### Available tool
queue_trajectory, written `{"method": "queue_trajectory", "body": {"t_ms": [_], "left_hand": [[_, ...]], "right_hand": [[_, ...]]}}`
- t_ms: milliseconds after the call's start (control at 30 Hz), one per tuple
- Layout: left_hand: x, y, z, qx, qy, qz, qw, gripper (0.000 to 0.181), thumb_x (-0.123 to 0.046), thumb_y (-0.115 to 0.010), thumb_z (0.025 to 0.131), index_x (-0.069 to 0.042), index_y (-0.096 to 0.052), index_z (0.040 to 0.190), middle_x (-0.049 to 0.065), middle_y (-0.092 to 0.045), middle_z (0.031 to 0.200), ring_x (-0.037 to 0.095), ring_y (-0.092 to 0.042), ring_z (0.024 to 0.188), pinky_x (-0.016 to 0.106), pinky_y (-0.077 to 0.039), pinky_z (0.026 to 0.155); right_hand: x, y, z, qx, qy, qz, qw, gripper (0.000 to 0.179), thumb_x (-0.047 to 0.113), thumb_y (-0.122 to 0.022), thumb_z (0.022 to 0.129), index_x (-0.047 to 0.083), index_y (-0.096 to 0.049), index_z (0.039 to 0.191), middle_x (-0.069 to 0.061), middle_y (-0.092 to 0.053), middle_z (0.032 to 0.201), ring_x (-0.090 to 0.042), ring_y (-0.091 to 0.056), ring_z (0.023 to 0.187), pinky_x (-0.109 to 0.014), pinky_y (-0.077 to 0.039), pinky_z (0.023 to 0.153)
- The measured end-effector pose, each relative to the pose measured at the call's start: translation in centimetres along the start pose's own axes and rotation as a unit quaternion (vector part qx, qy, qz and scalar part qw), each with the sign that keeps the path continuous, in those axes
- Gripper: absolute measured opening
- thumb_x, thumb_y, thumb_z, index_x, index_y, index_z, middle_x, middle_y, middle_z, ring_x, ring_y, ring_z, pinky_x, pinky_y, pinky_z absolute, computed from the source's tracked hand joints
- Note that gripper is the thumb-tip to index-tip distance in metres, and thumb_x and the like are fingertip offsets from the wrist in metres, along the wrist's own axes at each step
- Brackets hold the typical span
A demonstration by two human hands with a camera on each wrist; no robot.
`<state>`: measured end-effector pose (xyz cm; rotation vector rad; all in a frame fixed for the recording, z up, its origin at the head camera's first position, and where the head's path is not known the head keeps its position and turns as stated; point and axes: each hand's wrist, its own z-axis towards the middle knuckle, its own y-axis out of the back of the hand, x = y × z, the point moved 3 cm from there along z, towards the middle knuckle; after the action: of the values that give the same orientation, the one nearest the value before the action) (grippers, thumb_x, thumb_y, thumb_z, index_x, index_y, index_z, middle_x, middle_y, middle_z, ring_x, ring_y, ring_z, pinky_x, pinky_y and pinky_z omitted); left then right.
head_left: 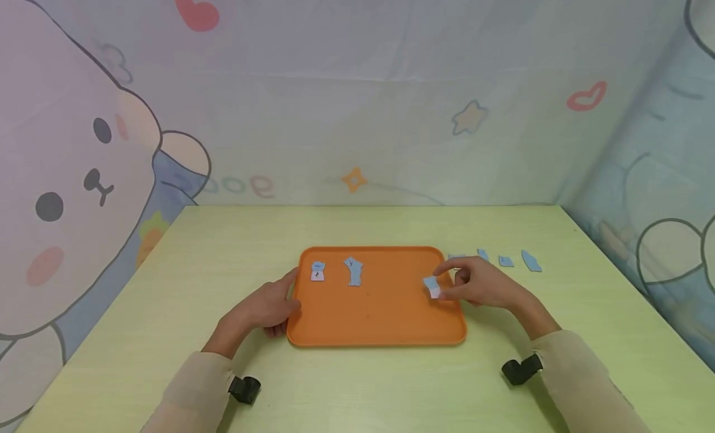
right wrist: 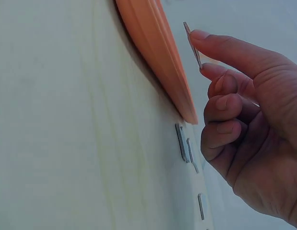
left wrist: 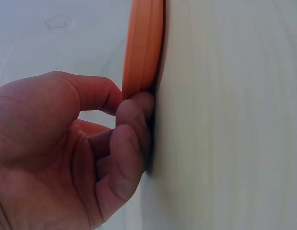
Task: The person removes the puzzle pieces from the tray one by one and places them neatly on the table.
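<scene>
Over the tray [head_left: 368, 327], only right wrist shows the pinched piece [head_left: 432, 286] edge-on.

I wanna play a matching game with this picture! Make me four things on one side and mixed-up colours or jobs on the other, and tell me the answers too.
Things:
1. Tray
2. Left hand
3. Table
4. Right hand

Colours and jobs:
A. Pale yellow-green
B. Pinching a small piece
C. Orange
D. Holding the tray's left edge

Right pairs: 1-C, 2-D, 3-A, 4-B
</scene>
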<state>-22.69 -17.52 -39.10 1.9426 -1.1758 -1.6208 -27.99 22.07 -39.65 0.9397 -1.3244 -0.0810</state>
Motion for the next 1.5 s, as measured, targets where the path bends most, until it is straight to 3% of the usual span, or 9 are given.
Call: {"method": "queue_trajectory", "body": {"t_ms": [367, 733, 1100, 1500], "left_hand": [[0.2, -0.1, 0.2, -0.001, 0.009, 0.012, 0.9999, 0.075, -0.012, -0.046, 0.088, -0.014, -0.011, 0.154, 0.007, -0.058, 0.054, 0.017, -0.052, 0.041, 0.031, -0.047, 0.042], [0.1, 0.1, -0.1, -0.004, 0.005, 0.004, 1.0, 0.075, -0.011, -0.046, 0.086, -0.017, -0.015, 0.154, 0.007, -0.056, 0.057, 0.018, -0.049, 0.043, 0.032, -0.046, 0.045], [0.2, 0.0, -0.1, 0.003, -0.008, -0.005, 0.9999, 0.074, -0.01, -0.045, 0.087, -0.016, -0.014, 0.154, 0.004, -0.051, 0.054, 0.017, -0.046, 0.043, 0.03, -0.042, 0.045], [0.2, 0.0, -0.1, 0.006, -0.001, -0.015, 0.9999, 0.075, -0.009, -0.045, 0.086, -0.018, -0.014, 0.154, 0.004, -0.05, 0.053, 0.018, -0.045, 0.042, 0.03, -0.042, 0.044]], "right_hand": [[-1.2, 1.2, -0.6, -0.033, -0.002, -0.01, 0.9994, 0.041, 0.037, -0.08, 0.073, 0.027, -0.067, 0.111, 0.001, -0.037, 0.053, -0.01, -0.033, 0.047, -0.024, -0.032, 0.045], [-1.7, 1.9, -1.1, -0.033, -0.028, 0.023, 0.9988, 0.042, 0.032, -0.082, 0.072, 0.022, -0.069, 0.111, 0.002, -0.032, 0.051, -0.01, -0.025, 0.043, -0.023, -0.027, 0.041], [-2.8, 2.6, -1.4, -0.049, -0.04, 0.014, 0.9979, 0.041, 0.034, -0.081, 0.073, 0.022, -0.068, 0.11, 0.003, -0.027, 0.052, -0.011, -0.023, 0.043, -0.025, -0.025, 0.04], [-3.6, 3.4, -1.9, -0.053, -0.066, 0.026, 0.9961, 0.045, 0.035, -0.08, 0.074, 0.016, -0.067, 0.112, 0.004, -0.022, 0.057, -0.01, -0.022, 0.047, -0.024, -0.025, 0.043]]}}
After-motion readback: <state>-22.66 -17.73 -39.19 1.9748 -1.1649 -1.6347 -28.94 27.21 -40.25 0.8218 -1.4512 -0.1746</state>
